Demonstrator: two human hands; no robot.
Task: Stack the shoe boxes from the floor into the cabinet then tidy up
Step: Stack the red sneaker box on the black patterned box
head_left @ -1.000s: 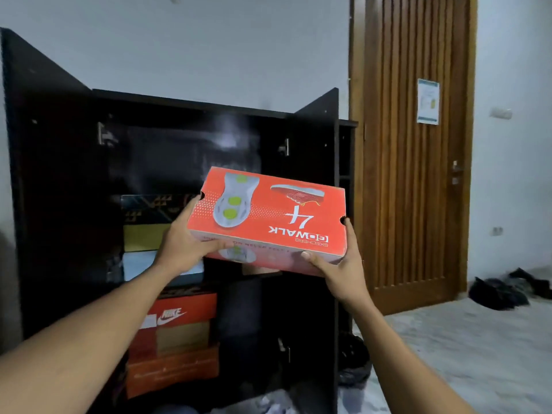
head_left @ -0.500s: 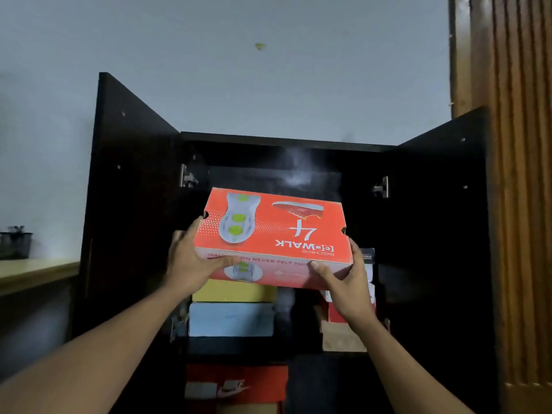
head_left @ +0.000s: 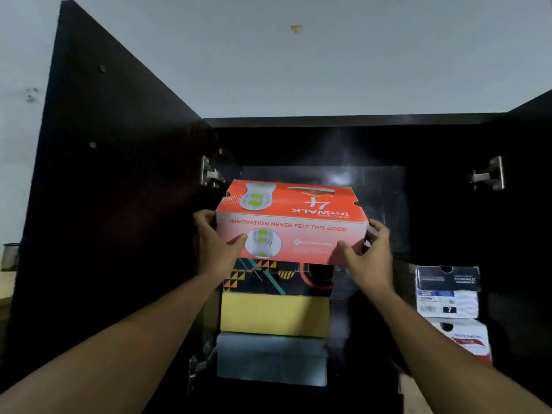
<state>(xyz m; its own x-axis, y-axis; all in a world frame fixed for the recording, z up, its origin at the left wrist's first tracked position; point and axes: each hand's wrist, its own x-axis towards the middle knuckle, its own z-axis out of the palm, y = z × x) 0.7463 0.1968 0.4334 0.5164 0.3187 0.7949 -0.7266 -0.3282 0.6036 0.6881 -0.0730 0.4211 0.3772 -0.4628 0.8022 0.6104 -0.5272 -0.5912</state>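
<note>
An orange shoe box (head_left: 291, 221) with "GOwalk 4" printed upside down on its lid is inside the open dark cabinet (head_left: 352, 122). It sits at the top of a stack: a black patterned box (head_left: 277, 277), a yellow box (head_left: 274, 315) and a pale blue-grey box (head_left: 270, 360). My left hand (head_left: 213, 245) grips the orange box's left end, thumb on its front face. My right hand (head_left: 366, 256) grips its right end. I cannot tell whether the box rests fully on the patterned box.
Two more boxes stand stacked at the cabinet's right: a dark and white one (head_left: 448, 291) over a white and red one (head_left: 464, 339). The left door (head_left: 98, 174) swings wide open, the right door (head_left: 525, 204) too. A light shelf edge (head_left: 7, 285) shows at far left.
I have stepped closer to the cabinet. The orange box has moved forward and into the cabinet, onto the top of the left stack, held by both hands throughout.
</note>
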